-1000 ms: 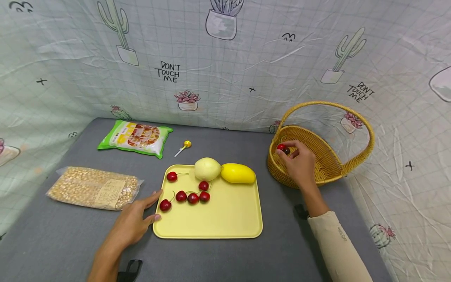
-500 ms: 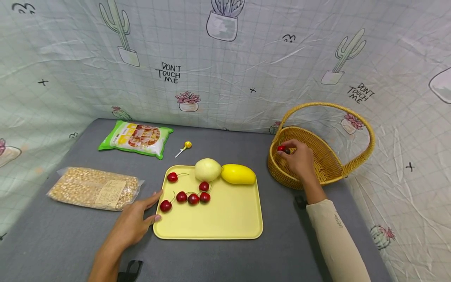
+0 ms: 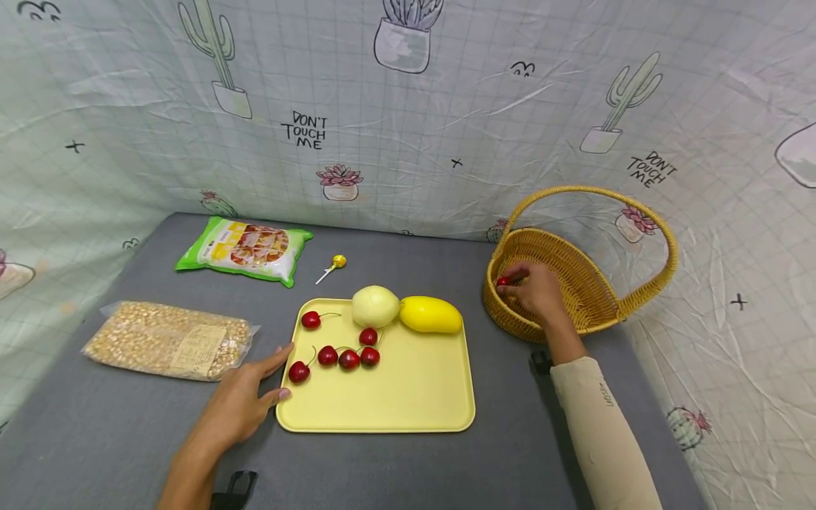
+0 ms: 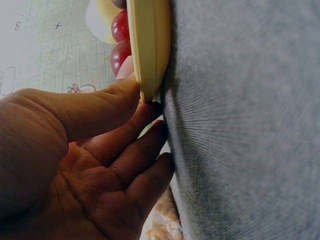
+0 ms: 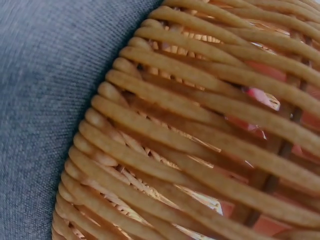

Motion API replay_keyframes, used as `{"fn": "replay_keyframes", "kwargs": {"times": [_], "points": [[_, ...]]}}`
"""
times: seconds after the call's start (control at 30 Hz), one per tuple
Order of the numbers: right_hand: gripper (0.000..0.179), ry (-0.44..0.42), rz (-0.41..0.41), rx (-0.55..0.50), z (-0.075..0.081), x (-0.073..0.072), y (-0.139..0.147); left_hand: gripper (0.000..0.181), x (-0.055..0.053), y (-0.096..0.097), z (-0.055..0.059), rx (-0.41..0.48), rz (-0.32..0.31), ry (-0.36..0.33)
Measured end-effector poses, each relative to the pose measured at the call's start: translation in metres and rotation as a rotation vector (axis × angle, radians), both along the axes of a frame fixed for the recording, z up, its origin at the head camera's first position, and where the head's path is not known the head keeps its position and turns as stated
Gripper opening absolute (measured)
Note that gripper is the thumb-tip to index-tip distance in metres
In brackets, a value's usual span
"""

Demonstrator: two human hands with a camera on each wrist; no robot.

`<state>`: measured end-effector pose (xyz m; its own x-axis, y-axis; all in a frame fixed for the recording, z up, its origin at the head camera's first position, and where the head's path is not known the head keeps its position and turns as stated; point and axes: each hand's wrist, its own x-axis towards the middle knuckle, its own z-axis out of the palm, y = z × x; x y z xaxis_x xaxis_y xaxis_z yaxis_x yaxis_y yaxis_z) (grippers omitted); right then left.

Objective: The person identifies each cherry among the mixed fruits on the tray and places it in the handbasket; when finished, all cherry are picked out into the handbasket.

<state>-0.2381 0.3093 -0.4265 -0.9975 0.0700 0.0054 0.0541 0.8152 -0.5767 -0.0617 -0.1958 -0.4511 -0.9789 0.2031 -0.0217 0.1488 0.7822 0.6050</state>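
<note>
My right hand (image 3: pixel 539 289) is inside the yellow wicker basket (image 3: pixel 599 273), its fingertips pinching a red cherry (image 3: pixel 503 281) near the left wall. The right wrist view shows mostly the basket's weave (image 5: pixel 200 115), with the hand hidden behind it. At the left edge of the yellow tray (image 3: pixel 414 397), my left hand (image 3: pixel 239 400) holds the rim, the thumb (image 4: pixel 100 107) over it and the fingers at its outer side. Several cherries (image 3: pixel 348 359) with stems lie in the tray. A pale round fruit (image 3: pixel 375 307) and a yellow oblong fruit (image 3: pixel 431 314) rest along its back rim.
A clear bag of corn kernels (image 3: pixel 168 340) lies left of the tray. Behind it is a green and white food packet (image 3: pixel 248 249). A yellow lollipop (image 3: pixel 338 262) lies between packet and tray. The basket's tall handle (image 3: pixel 666 241) arches over its opening, close to the patterned cloth backdrop (image 3: pixel 408 142).
My right hand has moved lower into the basket with the cherries; the darker one seen in its fingers before is now out of sight. The left hand stays at the tray.
</note>
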Motion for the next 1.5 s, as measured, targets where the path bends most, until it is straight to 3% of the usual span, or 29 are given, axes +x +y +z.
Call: {"fn": "replay_keyframes", "kwargs": {"times": [0.23, 0.43, 0.83, 0.97, 1.1, 1.2, 1.3, 1.5], "points": [[0.027, -0.010, 0.010, -0.001, 0.000, 0.000, 0.000, 0.077, 0.001, 0.001, 0.001, -0.002, 0.002, 0.006], [0.031, 0.057, 0.008, -0.054, -0.002, 0.003, -0.001, 0.077, 0.001, 0.001, 0.000, -0.004, 0.001, -0.002], [0.026, 0.410, -0.160, -0.155, 0.000, 0.005, 0.000, 0.077, 0.003, 0.001, 0.000, 0.000, 0.003, -0.006], [0.028, 0.573, -0.193, -0.207, 0.001, 0.007, -0.001, 0.077, 0.003, 0.001, 0.000, -0.004, 0.003, -0.006], [0.023, 0.779, -0.142, -0.224, 0.003, 0.012, -0.004, 0.077, 0.003, 0.001, 0.000, -0.008, 0.001, -0.010], [0.021, 0.877, -0.072, -0.198, 0.008, 0.017, -0.009, 0.077, 0.003, 0.001, 0.000, -0.007, 0.001, -0.017], [0.022, 0.914, -0.008, -0.186, 0.014, 0.024, -0.017, 0.077, 0.003, 0.000, 0.000, -0.006, 0.000, -0.014], [0.024, 0.896, 0.105, -0.169, 0.026, 0.040, -0.039, 0.078, 0.000, 0.000, 0.000, -0.012, 0.001, -0.006]]}}
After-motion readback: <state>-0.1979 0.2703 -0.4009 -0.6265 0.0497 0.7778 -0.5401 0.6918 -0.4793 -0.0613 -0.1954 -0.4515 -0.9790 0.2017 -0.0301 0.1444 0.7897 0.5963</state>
